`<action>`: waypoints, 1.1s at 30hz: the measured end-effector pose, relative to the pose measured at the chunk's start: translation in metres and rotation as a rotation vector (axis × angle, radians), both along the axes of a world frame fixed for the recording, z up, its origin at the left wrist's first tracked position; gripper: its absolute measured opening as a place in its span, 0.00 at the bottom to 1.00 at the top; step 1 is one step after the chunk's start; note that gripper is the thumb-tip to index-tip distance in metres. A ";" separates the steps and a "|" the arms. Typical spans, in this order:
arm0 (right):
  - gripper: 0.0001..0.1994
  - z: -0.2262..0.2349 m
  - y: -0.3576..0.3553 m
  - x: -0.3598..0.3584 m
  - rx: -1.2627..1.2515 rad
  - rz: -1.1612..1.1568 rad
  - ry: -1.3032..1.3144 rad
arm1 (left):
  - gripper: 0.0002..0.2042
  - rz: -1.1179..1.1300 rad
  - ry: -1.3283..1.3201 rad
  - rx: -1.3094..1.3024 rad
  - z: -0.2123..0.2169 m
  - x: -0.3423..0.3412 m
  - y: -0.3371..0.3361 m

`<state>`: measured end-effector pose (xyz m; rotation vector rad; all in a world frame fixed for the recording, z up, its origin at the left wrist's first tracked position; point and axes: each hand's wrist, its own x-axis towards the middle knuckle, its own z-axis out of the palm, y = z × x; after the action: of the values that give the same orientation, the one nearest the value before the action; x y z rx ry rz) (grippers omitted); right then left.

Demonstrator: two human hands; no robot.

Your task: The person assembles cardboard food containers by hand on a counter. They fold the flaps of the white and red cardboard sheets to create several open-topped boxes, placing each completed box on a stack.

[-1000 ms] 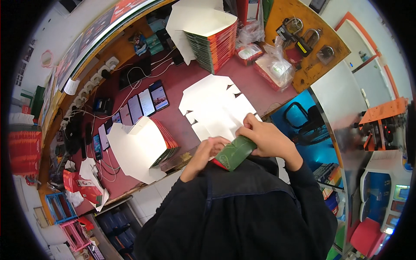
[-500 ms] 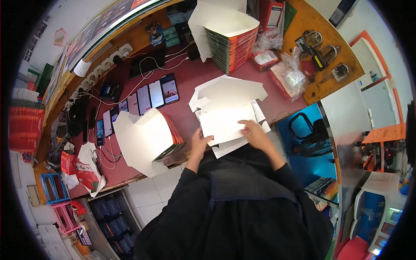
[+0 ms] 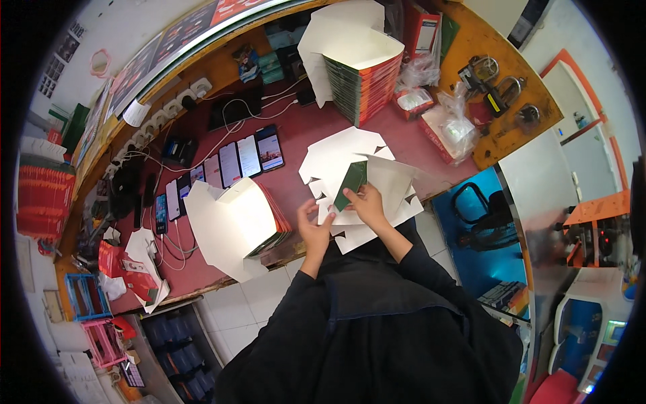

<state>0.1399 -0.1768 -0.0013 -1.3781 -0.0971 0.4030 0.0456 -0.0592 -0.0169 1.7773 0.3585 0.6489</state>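
A white die-cut cardboard box blank [image 3: 392, 176] lies in front of me, one part lifted and folded so that a green printed panel [image 3: 351, 185] faces up. My right hand [image 3: 369, 207] is closed on this green panel, thumb and fingers at its right edge. At the blank's left edge my left hand [image 3: 314, 232] has its fingers curled, with the thumb by the panel's lower end. Underneath is another flat white cardboard sheet [image 3: 346, 145], partly covered and reaching past the table's front edge.
A tall stack of red and green folded cardboard [image 3: 363, 84] stands at the back, a shorter white-topped stack [image 3: 243, 219] to the left. Phones [image 3: 249, 156] with charging cables lie beyond it. Plastic-wrapped red boxes [image 3: 449, 131] and padlocks [image 3: 501, 97] sit at the right.
My right hand has moved left and lifted part of the blank, turning up its green side. My left hand has shifted slightly, its fingers now raised beside the edge.
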 end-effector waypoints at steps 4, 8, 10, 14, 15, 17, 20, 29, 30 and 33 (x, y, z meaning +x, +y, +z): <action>0.14 -0.005 -0.011 0.012 -0.221 -0.209 -0.211 | 0.20 0.161 -0.018 -0.739 0.004 0.013 0.003; 0.12 0.006 0.003 -0.002 -0.249 -0.250 -0.359 | 0.12 0.195 -0.110 -0.389 0.018 0.024 -0.006; 0.10 0.015 0.006 -0.010 -0.271 -0.264 -0.509 | 0.08 0.153 -0.146 -0.174 0.033 0.030 -0.007; 0.17 0.020 -0.007 -0.004 -0.082 0.100 -0.041 | 0.05 0.062 -0.056 0.086 0.060 0.036 -0.007; 0.16 0.016 -0.011 -0.001 -0.098 0.105 -0.080 | 0.05 0.024 -0.037 0.118 0.062 0.036 -0.008; 0.10 0.019 -0.010 0.001 -0.027 0.049 -0.091 | 0.05 -0.009 -0.016 0.152 0.061 0.034 -0.006; 0.11 0.024 -0.019 0.014 0.104 0.015 -0.007 | 0.05 -0.127 -0.207 0.374 0.060 0.034 -0.004; 0.15 0.017 0.001 -0.019 -0.101 0.043 -0.377 | 0.04 0.060 -0.030 0.393 0.063 0.034 -0.016; 0.15 0.016 0.001 -0.020 -0.030 0.100 -0.440 | 0.06 0.018 0.012 0.306 0.064 0.033 -0.018; 0.17 0.008 -0.006 -0.015 -0.114 0.254 -0.380 | 0.13 -0.098 0.209 0.181 0.077 0.030 -0.023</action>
<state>0.1247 -0.1832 0.0071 -1.5486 -0.5738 0.3566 0.0752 -0.0818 0.0597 2.0299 0.3608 0.4380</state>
